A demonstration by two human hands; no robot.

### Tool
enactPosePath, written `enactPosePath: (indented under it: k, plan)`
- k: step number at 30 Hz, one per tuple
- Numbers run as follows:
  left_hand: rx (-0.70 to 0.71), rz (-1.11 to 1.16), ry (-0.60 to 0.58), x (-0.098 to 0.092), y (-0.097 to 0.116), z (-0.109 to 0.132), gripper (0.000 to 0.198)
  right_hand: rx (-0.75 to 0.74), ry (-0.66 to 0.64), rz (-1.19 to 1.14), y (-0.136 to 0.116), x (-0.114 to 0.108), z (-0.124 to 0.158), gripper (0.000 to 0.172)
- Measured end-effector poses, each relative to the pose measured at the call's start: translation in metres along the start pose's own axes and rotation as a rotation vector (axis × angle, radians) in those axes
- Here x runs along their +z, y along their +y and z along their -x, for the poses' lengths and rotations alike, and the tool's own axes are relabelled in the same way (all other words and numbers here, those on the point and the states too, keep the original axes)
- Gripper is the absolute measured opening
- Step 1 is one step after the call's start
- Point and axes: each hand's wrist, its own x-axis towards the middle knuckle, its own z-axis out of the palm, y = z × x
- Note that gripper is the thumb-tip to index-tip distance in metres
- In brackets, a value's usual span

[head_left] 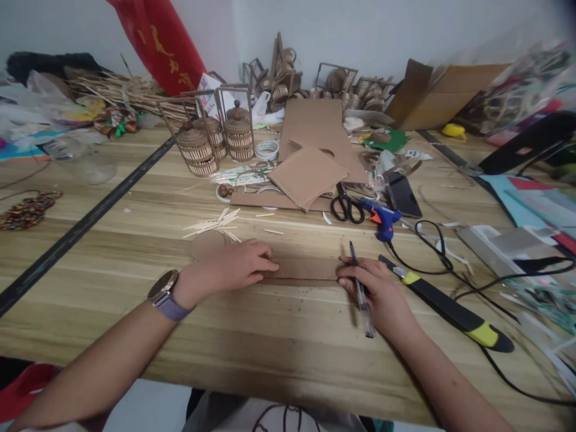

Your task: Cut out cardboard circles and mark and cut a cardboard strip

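A narrow brown cardboard strip [308, 270] lies across the wood-grain table in front of me. My left hand [243, 264] grips its left end, thumb and index finger closed at the edge. My right hand [371, 288] pinches the other end between thumb and fingers and also holds a clear-barrelled pen [361, 294], its dark end pointing away from me. Partly behind my left hand is a round cardboard disc [207, 243]. Just beyond it lies a loose pile of thin wooden sticks [213, 223]. To the right of my right hand rests a black and yellow utility knife [450, 306].
Past the strip are black-handled scissors [347, 209], a blue glue gun [382, 217] with a trailing cord, and cardboard sheets [310, 174]. Several lantern-like stick models [195, 150] stand at the back left. An open cardboard box [441, 96] sits at the back right.
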Motion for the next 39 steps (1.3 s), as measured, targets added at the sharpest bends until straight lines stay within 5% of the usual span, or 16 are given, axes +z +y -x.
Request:
enactPosePath:
  k: [7,27,39]
  plan:
    - [-0.106,-0.015,-0.031,-0.009,0.007,-0.002,0.034,0.006,0.018,-0.008,0.000,0.001,-0.001,0.018]
    - [-0.132,-0.093,-0.376,-0.047,0.026,-0.031,0.064,-0.093,0.038,0.056,0.002,0.001,-0.001,0.014]
    - [-0.088,-0.036,-0.270,-0.033,0.016,-0.025,0.067,-0.093,0.021,0.066,0.003,0.000,0.001,0.012]
